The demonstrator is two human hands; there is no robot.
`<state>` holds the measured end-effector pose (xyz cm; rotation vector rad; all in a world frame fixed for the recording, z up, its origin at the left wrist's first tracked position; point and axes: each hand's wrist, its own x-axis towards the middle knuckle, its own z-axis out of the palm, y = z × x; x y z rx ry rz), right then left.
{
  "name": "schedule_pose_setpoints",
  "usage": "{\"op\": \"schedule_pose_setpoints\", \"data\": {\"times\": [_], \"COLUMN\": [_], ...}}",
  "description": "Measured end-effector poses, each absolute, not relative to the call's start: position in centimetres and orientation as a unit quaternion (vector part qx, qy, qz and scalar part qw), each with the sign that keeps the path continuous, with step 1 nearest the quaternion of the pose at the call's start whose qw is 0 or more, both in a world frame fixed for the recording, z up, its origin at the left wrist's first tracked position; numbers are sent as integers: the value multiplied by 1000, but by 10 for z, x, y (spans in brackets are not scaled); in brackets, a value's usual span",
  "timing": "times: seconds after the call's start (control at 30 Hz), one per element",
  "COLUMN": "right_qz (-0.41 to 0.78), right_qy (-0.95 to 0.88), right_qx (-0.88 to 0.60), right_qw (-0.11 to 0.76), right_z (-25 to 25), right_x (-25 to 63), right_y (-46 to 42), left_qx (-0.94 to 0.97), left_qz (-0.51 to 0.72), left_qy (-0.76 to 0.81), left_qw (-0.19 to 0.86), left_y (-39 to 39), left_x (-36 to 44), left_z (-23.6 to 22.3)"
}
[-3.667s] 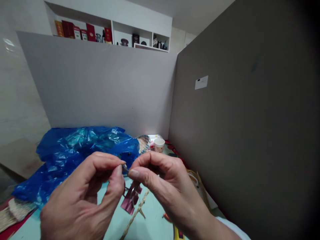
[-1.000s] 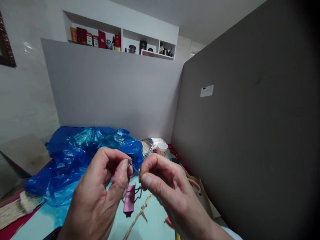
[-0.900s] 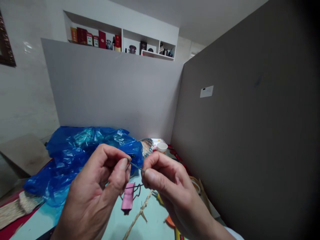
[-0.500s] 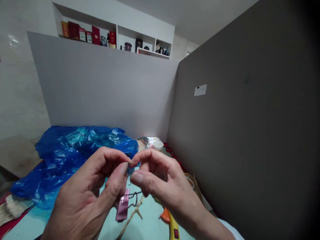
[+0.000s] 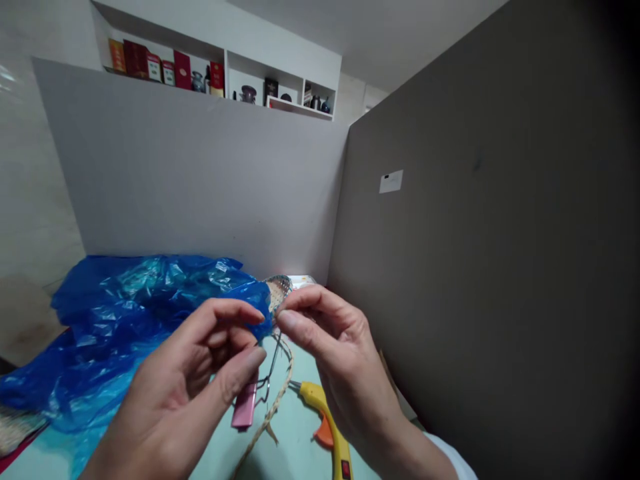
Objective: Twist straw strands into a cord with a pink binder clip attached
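Note:
My left hand (image 5: 195, 383) is raised over the pale table with thumb and forefinger apart, and nothing shows between them. Facing it, my right hand (image 5: 335, 353) pinches thumb and forefinger together; whatever sits in the pinch is too small to make out. Below the hands a pink binder clip (image 5: 245, 407) stands with its dark wire handles by a braided straw cord (image 5: 273, 412), which curves up towards my right fingertips. Under my right wrist lies a yellow glue gun (image 5: 341, 447) with an orange trigger, its nozzle pointing at the cord.
A crumpled blue plastic bag (image 5: 135, 313) covers the left and back of the table. Behind my fingers is a woven basket (image 5: 278, 288). Grey panels (image 5: 210, 180) close off the back and right; a wall shelf (image 5: 280, 103) holds boxes and jars.
My hands have drawn apart; the fingertips no longer meet. The left thumb and forefinger have opened, while the right ones have closed into a pinch. More of the glue gun and cord shows.

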<state>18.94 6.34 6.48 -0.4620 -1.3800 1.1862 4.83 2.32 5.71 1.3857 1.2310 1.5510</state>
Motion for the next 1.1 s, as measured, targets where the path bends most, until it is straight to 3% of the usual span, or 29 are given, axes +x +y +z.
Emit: {"op": "schedule_pose_setpoints", "data": {"times": [0.37,0.5,0.67,1.1], "right_qz": [500,523,548,484], "right_qy": [-582,-593,-629,-657], "right_qx": [-186,-168,-195,-229], "right_qw": [614,589,515,531], "right_z": [62,65,70,74], "right_x": [189,192,195,202], "right_y": [64,67,67,61], "left_qx": [653,647,615,679], "left_qz": [496,459,492,518], "left_qy": [500,524,522,488], "left_qw": [277,310,327,184], "left_y": [26,25,23,27], "left_x": [43,39,35,24], "left_z": [53,58,62,64]}}
